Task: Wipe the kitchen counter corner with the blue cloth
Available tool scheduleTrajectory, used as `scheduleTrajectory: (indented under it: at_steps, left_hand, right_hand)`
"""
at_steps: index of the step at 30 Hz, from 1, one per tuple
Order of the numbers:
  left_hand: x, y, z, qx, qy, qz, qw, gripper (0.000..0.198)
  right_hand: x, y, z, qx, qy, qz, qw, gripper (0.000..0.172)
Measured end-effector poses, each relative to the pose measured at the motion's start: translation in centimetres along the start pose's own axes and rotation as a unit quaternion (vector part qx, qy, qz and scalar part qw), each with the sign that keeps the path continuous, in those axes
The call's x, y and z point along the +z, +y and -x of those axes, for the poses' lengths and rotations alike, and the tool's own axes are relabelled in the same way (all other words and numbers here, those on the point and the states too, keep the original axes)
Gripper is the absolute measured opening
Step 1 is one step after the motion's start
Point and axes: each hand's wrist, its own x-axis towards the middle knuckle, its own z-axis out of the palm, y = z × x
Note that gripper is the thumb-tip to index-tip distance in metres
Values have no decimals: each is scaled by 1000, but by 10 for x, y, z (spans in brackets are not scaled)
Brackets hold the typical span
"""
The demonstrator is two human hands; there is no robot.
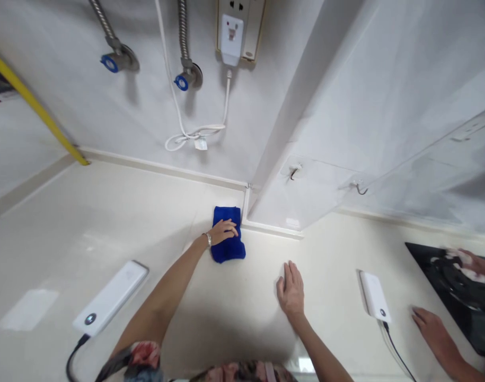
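A folded blue cloth (227,250) lies on the pale countertop (107,223) close to the back wall's corner. My left hand (222,231) rests on top of the cloth, fingers bent and pressing it down, arm stretched forward. My right hand (291,289) lies flat on the bare counter to the right of the cloth, fingers straight and together, holding nothing.
A white power bank (111,297) with a black cable sits at the near left, another white power bank (375,295) at the right. Another person's hands (431,324) work by a black stove (457,292) at far right. Pipes, valves and a wall socket (234,26) hang above.
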Motion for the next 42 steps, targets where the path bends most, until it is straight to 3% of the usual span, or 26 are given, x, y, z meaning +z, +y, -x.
scheduleTrajectory:
  at_steps: [3,5,9,14,20,26,31,36,42]
  left_hand:
    - [14,16,7,-71,126,-29,989,47]
    - [26,24,8,-107,158,-71,979,54]
    - [35,27,-2,-108,127,-114,979,58]
    - [16,13,-37,-84,96,-127,984,57]
    - [0,-4,-79,-49,111,-137,983,55]
    - [-10,-16,-115,-64,105,-147,982,56]
    - [-13,-22,-136,-62,138,-137,979,54]
    - [-8,-18,-129,-75,148,-115,979,57]
    - [1,-6,-85,-59,140,-117,981,57]
  right_hand:
    - [-1,0,0,-3,5,-3,1000,55]
    - [-2,-2,-1,-4,3,-6,1000,56]
    - [-7,-5,-3,2,-10,-5,1000,57]
    - [-12,-8,-5,7,-26,-1,1000,59]
    - [-16,-11,-8,9,-47,4,999,61]
    - [-20,-13,-11,11,-61,5,998,63]
    - [-20,-11,-12,15,-62,5,998,61]
    - [-16,-8,-8,21,-49,-11,999,61]
    - [-8,-6,-5,18,-28,-12,999,58]
